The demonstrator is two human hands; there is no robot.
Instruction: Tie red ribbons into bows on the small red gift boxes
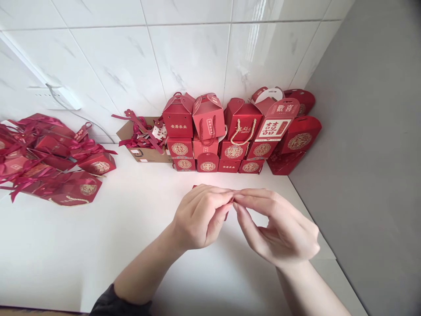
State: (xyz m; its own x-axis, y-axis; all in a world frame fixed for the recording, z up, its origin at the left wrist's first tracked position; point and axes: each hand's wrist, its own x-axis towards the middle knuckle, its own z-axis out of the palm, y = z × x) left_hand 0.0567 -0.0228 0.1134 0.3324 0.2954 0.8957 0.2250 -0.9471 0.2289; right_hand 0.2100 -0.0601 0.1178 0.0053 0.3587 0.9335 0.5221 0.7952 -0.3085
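Above the white table, my left hand point(200, 217) and my right hand point(276, 224) meet at their fingertips. Between them is a red piece point(226, 216), almost wholly covered by my fingers. Only small bits of it show, below the left fingers and at the back of that hand, so its shape cannot be made out. Left thumb and fingers are closed on it. The right thumb and forefinger pinch at its right end. Just behind my hands stand stacked red gift boxes point(228, 151) with gold prints, some with rope handles.
A cardboard box point(148, 156) of red ribbons and tags stands left of the stack. Further left lies a heap of red boxes with ribbons point(59, 153). A tiled wall point(190, 57) closes the back, a grey panel point(362, 131) the right. A cable runs from a wall socket point(54, 97).
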